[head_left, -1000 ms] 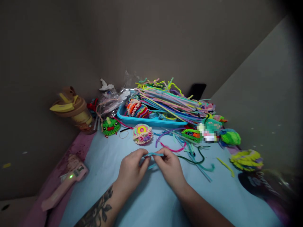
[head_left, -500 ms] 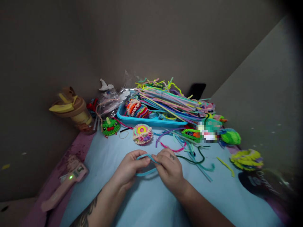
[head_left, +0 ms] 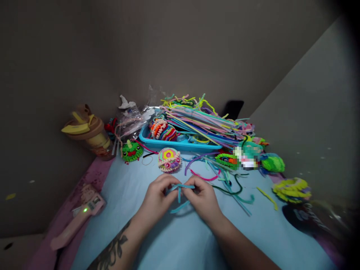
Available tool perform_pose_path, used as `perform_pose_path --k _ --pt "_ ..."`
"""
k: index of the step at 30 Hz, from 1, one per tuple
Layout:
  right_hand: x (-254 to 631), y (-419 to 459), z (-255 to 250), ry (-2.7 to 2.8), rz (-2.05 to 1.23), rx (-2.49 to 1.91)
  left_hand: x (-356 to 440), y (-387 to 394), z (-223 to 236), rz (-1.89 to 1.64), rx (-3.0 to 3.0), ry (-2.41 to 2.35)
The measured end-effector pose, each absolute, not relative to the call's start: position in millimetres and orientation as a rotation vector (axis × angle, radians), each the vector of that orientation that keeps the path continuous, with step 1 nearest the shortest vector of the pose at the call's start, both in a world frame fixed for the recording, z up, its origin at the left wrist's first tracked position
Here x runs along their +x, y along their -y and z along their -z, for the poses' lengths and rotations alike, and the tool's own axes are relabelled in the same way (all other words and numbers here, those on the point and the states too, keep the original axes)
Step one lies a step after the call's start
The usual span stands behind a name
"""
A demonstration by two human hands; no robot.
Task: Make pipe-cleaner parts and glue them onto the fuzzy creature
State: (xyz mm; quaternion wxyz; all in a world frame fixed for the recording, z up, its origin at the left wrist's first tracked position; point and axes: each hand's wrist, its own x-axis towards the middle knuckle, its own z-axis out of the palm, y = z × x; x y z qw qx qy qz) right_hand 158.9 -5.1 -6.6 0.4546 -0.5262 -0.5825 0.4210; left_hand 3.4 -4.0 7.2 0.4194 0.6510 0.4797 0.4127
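Between both hands, above the blue table cover, is a bent light blue pipe cleaner [head_left: 179,195]. My left hand [head_left: 159,193] pinches it from the left, thumb and fingers closed. My right hand [head_left: 203,195] grips it from the right, with a short end lying across the fingertips. One piece hangs down between the hands and another stretch shows below them; whether all of it is one strand I cannot tell. Just beyond the hands sits a round pink and yellow pipe-cleaner ball [head_left: 169,160]. A pink curved pipe cleaner [head_left: 205,178] lies past my right hand.
A blue tray [head_left: 180,144] piled with many pipe cleaners [head_left: 202,120] stands at the back. To its left are a green pipe-cleaner figure [head_left: 132,150] and a lidded cup [head_left: 90,135]. A pink glue gun [head_left: 80,217] lies far left; a yellow-green bundle [head_left: 291,190] lies right.
The blue pipe cleaner went from bunched at the fingertips to a wider loop, then back to bent pieces crossing between them. My left wrist turned and turned back.
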Motion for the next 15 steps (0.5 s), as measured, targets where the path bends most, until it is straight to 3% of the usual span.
perform_pose_path --k 7,15 --pt "158.6 8.2 7.7 1.428 -1.171 -1.268 -2.6 4.3 -10.7 -1.083 1.764 -1.109" --pt "163.2 3.9 12.0 1.597 -0.542 -1.295 1.0 12.5 -24.0 -0.807 1.783 -0.936"
